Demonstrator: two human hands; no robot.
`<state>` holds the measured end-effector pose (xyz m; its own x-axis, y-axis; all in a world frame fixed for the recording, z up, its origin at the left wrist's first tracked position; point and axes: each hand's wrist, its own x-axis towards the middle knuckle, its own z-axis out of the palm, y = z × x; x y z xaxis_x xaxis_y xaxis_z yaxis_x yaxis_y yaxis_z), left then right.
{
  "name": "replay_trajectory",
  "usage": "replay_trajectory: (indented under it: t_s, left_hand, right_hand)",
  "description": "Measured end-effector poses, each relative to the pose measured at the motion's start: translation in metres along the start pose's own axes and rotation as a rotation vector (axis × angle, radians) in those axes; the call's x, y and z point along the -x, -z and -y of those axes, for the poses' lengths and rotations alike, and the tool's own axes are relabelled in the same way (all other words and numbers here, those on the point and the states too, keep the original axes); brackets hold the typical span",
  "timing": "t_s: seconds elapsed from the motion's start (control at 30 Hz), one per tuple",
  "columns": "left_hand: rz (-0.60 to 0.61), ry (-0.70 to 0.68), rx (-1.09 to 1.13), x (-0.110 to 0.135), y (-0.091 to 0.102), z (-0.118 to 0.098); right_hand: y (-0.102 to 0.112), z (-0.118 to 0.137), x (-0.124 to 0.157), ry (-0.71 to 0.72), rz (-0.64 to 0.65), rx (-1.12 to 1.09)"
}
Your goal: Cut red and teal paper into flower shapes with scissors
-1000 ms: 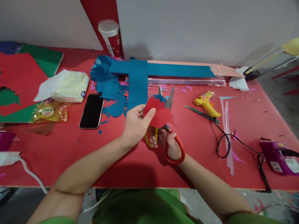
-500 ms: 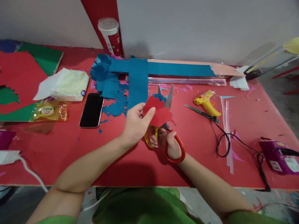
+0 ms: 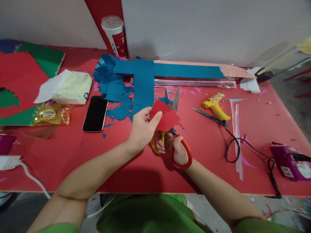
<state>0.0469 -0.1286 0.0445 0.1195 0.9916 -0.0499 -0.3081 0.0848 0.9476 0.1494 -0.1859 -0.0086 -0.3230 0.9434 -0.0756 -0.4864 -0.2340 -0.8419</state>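
My left hand [image 3: 143,127] pinches a red paper cutout [image 3: 165,116] with a wavy edge, thumb on top and fingers behind. Some blue paper [image 3: 166,100] shows behind the cutout's upper edge. In my right hand [image 3: 179,152] is a pair of scissors [image 3: 188,157] with one red and one yellow handle loop. Their blades are spread apart and point away from me, with the lower part of the blades hidden behind the red cutout. Beyond my hands lies a wide blue paper strip [image 3: 143,84].
At left are a phone [image 3: 95,114], a tissue pack [image 3: 74,87] and red and green sheets [image 3: 24,77]. Blue scraps [image 3: 120,110] lie near the phone. On the right are a yellow glue gun [image 3: 216,106], a green craft knife [image 3: 209,117] and a purple box [image 3: 289,161]. A cup [image 3: 114,35] stands at the back.
Hardly anything differs. The red cutout and the scissors have shifted very slightly against each other, and the blades stay spread. The whole view has moved a little.
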Motion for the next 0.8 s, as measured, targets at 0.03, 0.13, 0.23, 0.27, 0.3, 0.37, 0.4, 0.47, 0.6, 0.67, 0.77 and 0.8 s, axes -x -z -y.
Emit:
replay_trajectory:
  t_s: [0.03,0.13,0.23,0.27,0.3,0.37,0.4,0.47,0.6,0.67,0.77,0.8]
  left_hand:
    - [-0.003,0.001,0.000,0.0000,0.0000,0.0001]
    - [-0.007,0.000,-0.009,0.0002,0.0001,0.0005]
    - [-0.004,-0.003,-0.002,0.0008,0.0002,0.0014]
    - [-0.003,-0.003,0.005,0.0010,0.0001,0.0017]
    - [-0.003,-0.003,0.012,0.0011,0.0001,0.0020]
    - [-0.005,-0.001,0.017,0.0013,-0.0002,0.0024]
    - [-0.006,0.001,0.016,0.0013,-0.0003,0.0024]
    - [-0.010,0.008,0.016,0.0012,-0.0005,0.0023]
    - [-0.001,0.001,-0.009,0.0005,0.0007,0.0031]
    - [0.003,-0.012,-0.045,0.0000,0.0020,0.0040]
    - [-0.006,-0.023,-0.103,-0.0005,0.0037,0.0043]
    - [-0.010,-0.026,-0.120,-0.0007,0.0041,0.0040]
  right_hand:
    - [-0.0002,0.0002,0.0002,-0.003,-0.012,0.009]
    - [0.0000,-0.0002,0.0005,-0.017,-0.027,0.035]
    - [0.0013,-0.0026,0.0008,-0.028,-0.020,0.037]
    - [0.0018,-0.0036,0.0009,-0.026,-0.026,0.031]
    - [0.0021,-0.0046,0.0011,-0.023,-0.032,0.025]
    - [0.0021,-0.0057,0.0017,-0.021,-0.040,0.007]
    - [0.0017,-0.0058,0.0019,-0.021,-0.039,-0.003]
    - [0.0005,-0.0051,0.0024,-0.025,-0.034,-0.023]
    - [-0.0020,-0.0021,0.0027,-0.019,-0.034,-0.050]
    - [-0.0021,-0.0014,0.0026,-0.019,-0.031,-0.048]
    - [-0.0012,-0.0013,0.0022,-0.026,-0.022,-0.033]
    - [-0.0009,-0.0013,0.0021,-0.027,-0.019,-0.028]
